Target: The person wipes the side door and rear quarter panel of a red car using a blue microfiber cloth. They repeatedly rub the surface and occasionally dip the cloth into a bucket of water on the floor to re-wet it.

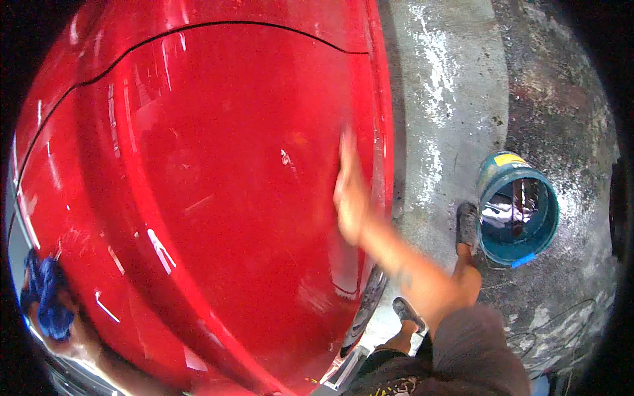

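A glossy red car panel (218,152), probably a hood, curves across the left half of the view, with a dark seam along its far side. On its right part lies my right hand (350,191), seen edge-on and slightly blurred, fingers stretched out together and nothing visible in it. At the panel's lower left edge, my left hand (71,330) is dim and partly covered by a bunched dark blue cloth (49,297). The fingers are mostly hidden, but the cloth sits in that hand's grip.
A teal bucket (487,173) with dark, reflective liquid stands on the worn grey floor (456,132), right of the car. My feet in dark shoes (467,223) are between car and bucket. A headlight (366,307) lies at the panel's near right edge. A thin cable (561,323) trails lower right.
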